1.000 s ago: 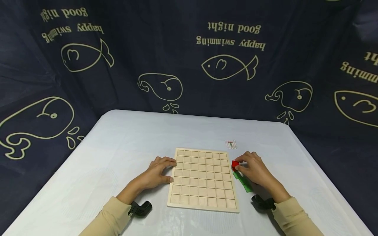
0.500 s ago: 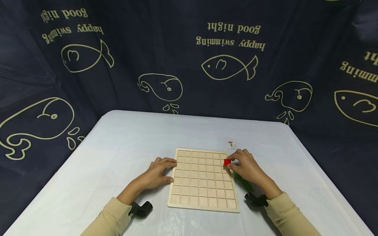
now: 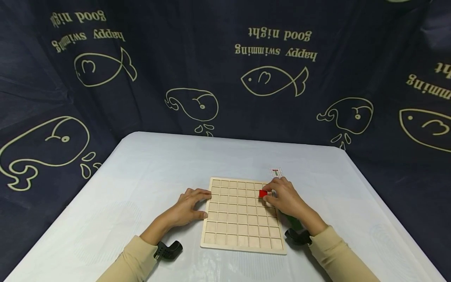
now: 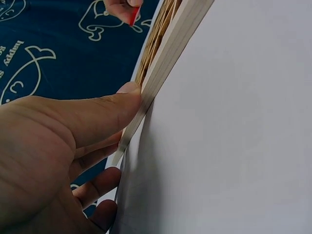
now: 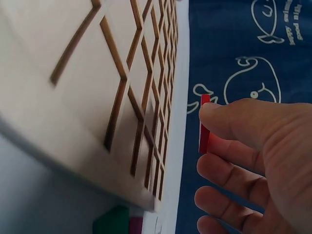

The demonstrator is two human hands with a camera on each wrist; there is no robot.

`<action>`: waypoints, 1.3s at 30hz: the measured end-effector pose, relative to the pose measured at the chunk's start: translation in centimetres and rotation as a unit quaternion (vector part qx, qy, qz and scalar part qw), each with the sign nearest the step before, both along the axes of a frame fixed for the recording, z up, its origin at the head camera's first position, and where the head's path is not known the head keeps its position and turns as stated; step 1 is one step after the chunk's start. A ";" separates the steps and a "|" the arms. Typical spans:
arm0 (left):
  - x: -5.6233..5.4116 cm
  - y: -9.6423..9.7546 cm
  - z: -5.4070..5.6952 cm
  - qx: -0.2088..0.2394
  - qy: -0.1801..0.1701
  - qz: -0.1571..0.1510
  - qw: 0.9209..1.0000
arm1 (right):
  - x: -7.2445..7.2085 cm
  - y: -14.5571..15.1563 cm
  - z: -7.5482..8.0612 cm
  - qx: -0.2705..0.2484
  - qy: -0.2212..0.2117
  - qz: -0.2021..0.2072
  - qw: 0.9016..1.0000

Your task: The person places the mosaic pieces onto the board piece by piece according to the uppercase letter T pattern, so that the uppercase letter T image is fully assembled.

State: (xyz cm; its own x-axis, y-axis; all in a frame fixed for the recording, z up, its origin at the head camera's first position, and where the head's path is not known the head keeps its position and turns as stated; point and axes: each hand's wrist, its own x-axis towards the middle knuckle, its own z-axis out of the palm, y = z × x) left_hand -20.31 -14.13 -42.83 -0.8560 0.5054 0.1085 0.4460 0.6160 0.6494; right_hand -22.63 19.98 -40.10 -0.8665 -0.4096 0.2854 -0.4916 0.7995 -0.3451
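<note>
A square wooden grid board (image 3: 237, 221) lies on the white table. My right hand (image 3: 284, 197) pinches a small red square tile (image 3: 263, 194) between thumb and fingers, over the board's upper right cells. In the right wrist view the red tile (image 5: 204, 139) is seen edge-on, apart from the grid surface. At the board's left side my left hand (image 3: 184, 207) rests its spread thumb and fingertips against the edge. The left wrist view has the left thumb (image 4: 105, 114) touching the board's side (image 4: 168, 56).
Green tiles (image 3: 295, 223) lie just right of the board, partly hidden under my right forearm. Behind my right hand is a small card (image 3: 276, 171) with a grid and a red-and-green T pattern. A dark cloth (image 3: 225, 70) with fish drawings hangs beyond the table (image 3: 169, 156).
My right hand has carried the red tile leftward from beside the board to above its upper right cells. The left hand and the board have stayed put.
</note>
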 end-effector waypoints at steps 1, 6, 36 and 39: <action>0.0 0.0 0.0 -0.001 0.000 0.000 1.000 | 0.0 -0.2 0.0 0.001 -0.001 0.003 1.000; 0.0 0.0 -0.1 -0.002 0.000 0.002 1.000 | -0.2 -0.9 0.1 0.010 0.004 0.018 1.000; 0.0 0.0 0.0 -0.004 -0.003 0.003 1.000 | -1.1 -4.6 0.6 0.024 0.009 0.036 0.999; 0.0 0.0 0.0 -0.003 -0.004 0.001 1.000 | -1.2 -4.9 0.6 0.028 0.008 0.035 0.999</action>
State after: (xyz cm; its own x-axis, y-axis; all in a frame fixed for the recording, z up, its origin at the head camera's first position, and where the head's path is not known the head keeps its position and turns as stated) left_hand -20.27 -14.13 -42.82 -0.8581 0.5039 0.0986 0.4395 0.6215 0.6485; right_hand -23.87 15.09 -39.46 -0.8306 -0.4854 0.2730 -0.5523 0.7809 -0.2920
